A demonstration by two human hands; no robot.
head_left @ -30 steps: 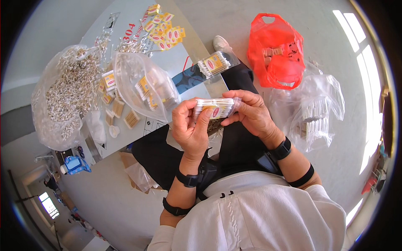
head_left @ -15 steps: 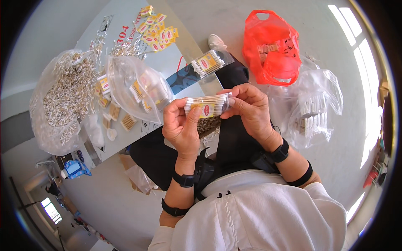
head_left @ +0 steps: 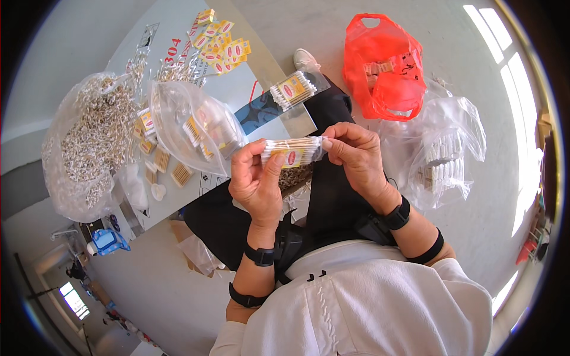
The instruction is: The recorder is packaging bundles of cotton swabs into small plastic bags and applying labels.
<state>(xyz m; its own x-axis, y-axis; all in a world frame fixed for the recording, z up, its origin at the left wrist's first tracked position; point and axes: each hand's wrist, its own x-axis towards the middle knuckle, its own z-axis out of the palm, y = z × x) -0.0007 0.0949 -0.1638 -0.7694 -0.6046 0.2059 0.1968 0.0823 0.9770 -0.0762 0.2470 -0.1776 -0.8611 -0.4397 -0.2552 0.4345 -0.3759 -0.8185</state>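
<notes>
Over my lap, my left hand (head_left: 256,181) grips a pack of cotton swabs (head_left: 291,153) between thumb and fingers. The swabs lie sideways in a clear plastic sleeve with a yellow card on the front. At the pack's right end, thumb and forefinger of my right hand (head_left: 360,155) pinch the edge of the clear plastic. Beyond my hands, a second cotton swab pack (head_left: 294,89) rests near the table corner on clear film. Below the held pack, more loose swabs (head_left: 295,177) are partly hidden by my left hand.
The table (head_left: 178,210) at left carries a big clear bag of loose swabs (head_left: 89,136), a clear bag with packs (head_left: 169,115), swab bundles (head_left: 181,174) and yellow cards (head_left: 225,50). On the floor at right are a red plastic bag (head_left: 380,98) and a clear bag of packs (head_left: 457,118).
My right hand's fingers have shifted slightly at the pack's right end and now pinch the plastic edge, with more clear film showing there. The left hand keeps its hold.
</notes>
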